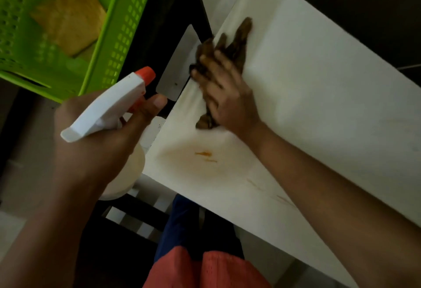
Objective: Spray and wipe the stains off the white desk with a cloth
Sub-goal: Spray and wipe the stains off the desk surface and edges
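Note:
The white desk [319, 96] runs diagonally across the head view. An orange-brown stain [204, 154] with a faint ring around it lies near the desk's left edge, and thin streaks [282, 199] sit closer to me. My right hand [227, 98] presses a brown cloth [237, 42] flat on the desk beyond the stain. My left hand [100, 137] holds a spray bottle [109, 110] with a white trigger head and an orange nozzle, off the desk's left edge, nozzle facing up and right.
A green perforated plastic basket [114, 30] with yellowish cloth inside stands at the upper left. A dark gap and a dark chair frame [136, 215] lie between basket and desk. My legs, in blue and red clothing [200, 265], are below.

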`<state>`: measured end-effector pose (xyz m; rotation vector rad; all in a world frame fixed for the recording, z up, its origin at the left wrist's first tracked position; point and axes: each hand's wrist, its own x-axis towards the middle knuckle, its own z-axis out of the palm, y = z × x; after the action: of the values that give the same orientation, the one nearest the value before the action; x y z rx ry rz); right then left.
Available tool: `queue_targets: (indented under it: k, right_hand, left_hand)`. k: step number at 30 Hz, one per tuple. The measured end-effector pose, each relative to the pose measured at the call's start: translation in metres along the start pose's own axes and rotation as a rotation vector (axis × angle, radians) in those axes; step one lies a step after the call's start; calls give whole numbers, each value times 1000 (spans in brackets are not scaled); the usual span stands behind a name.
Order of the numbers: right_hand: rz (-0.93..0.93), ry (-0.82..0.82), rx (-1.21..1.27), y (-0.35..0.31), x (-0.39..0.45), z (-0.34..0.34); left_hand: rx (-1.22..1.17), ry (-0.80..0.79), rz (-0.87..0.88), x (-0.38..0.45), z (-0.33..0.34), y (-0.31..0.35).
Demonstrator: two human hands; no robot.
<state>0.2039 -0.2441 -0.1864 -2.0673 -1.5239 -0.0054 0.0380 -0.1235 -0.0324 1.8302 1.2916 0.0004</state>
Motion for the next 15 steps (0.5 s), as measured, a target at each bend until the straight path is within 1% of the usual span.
queue_targets:
  k: [3,5,7,9,12,15]
  right_hand:
    - [-136,-128,10,-40,-32,3]
    - [-187,-214,87,-62,-56,6]
    - [-235,-266,123,-83,-79,13]
    - [-276,-309,125,-100,-96,20]
    - [-325,-338,150,-113,-111,24]
    - [-442,-371,165,-113,-121,23]
  left_hand:
    - [17,3,3,-4,-2,-11]
    - [47,4,-2,-7,-4,-17]
    - [54,6,-18,-9,-7,-22]
    - [41,-1,-47,-11,-11,-24]
    - [23,-39,-43,-18,-18,-29]
    - [34,12,-59,-26,-23,-36]
